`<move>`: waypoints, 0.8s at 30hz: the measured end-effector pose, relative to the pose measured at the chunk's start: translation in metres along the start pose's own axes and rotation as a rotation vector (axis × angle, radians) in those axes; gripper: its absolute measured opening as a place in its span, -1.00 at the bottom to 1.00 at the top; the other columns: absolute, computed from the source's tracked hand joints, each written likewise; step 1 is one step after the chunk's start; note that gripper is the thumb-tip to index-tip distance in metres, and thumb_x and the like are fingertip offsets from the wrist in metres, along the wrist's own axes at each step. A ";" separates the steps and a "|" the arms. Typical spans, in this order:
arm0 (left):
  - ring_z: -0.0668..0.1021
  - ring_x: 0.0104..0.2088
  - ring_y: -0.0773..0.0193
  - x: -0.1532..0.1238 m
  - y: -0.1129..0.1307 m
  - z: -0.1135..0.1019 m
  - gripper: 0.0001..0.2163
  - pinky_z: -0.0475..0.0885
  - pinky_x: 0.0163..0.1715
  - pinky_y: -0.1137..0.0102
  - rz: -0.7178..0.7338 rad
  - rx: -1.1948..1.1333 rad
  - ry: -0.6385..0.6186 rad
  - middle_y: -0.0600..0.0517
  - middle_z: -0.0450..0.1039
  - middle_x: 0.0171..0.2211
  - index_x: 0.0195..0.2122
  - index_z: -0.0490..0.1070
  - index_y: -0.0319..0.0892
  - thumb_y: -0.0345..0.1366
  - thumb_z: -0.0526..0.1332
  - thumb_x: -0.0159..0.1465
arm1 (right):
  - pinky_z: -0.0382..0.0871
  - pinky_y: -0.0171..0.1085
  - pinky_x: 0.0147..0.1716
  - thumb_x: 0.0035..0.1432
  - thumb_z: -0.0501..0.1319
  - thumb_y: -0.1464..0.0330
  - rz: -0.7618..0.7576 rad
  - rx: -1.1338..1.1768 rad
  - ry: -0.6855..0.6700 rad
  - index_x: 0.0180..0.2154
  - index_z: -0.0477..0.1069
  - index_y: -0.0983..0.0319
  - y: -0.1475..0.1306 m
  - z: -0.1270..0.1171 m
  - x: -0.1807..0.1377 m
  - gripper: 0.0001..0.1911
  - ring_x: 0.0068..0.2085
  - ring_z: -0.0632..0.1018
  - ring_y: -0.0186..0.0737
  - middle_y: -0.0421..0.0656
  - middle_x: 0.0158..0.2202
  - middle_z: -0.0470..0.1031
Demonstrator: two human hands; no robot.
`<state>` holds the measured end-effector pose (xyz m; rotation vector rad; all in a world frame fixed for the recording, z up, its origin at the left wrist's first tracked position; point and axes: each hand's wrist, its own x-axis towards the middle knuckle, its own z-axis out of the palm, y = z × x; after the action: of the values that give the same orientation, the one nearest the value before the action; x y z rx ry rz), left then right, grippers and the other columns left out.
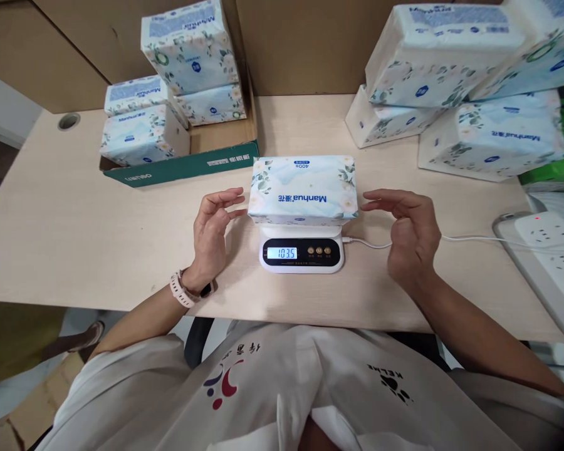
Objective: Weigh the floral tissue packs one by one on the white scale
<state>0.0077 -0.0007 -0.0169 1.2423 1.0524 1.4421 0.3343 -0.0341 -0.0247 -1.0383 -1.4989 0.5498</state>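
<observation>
A floral tissue pack [303,181] marked Manhua lies on a white digital scale [301,268] in front of me. The lit display [282,253] reads about 103.5. Just left of the pack is my left hand [213,228], its fingers stretched toward the pack's side and holding nothing. On the other side my right hand [410,232] is held near the pack's right end, fingers extended, a small gap between them and the wrapper. A watch with a pale strap [182,289] is on my left wrist.
A green-sided cardboard tray [188,168] at the back left holds several tissue packs [136,134]. More packs [493,134] are stacked at the back right. A white cable [371,243] runs from the scale toward a power strip [540,244] on the right.
</observation>
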 end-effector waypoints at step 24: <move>-0.12 0.67 0.04 -0.002 -0.019 -0.022 -0.38 -0.29 0.66 -0.03 0.030 0.096 -0.376 0.18 -0.15 0.65 0.59 0.09 0.22 0.12 0.11 0.56 | 0.23 0.33 0.43 0.46 0.13 -0.02 -0.018 -0.235 -0.237 0.42 0.27 -0.01 0.002 0.000 0.003 -0.39 0.44 0.41 0.15 0.01 0.41 0.44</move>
<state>-0.0120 0.0007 -0.0383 1.5319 0.8547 1.1300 0.3348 -0.0300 -0.0247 -1.1700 -1.8135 0.5063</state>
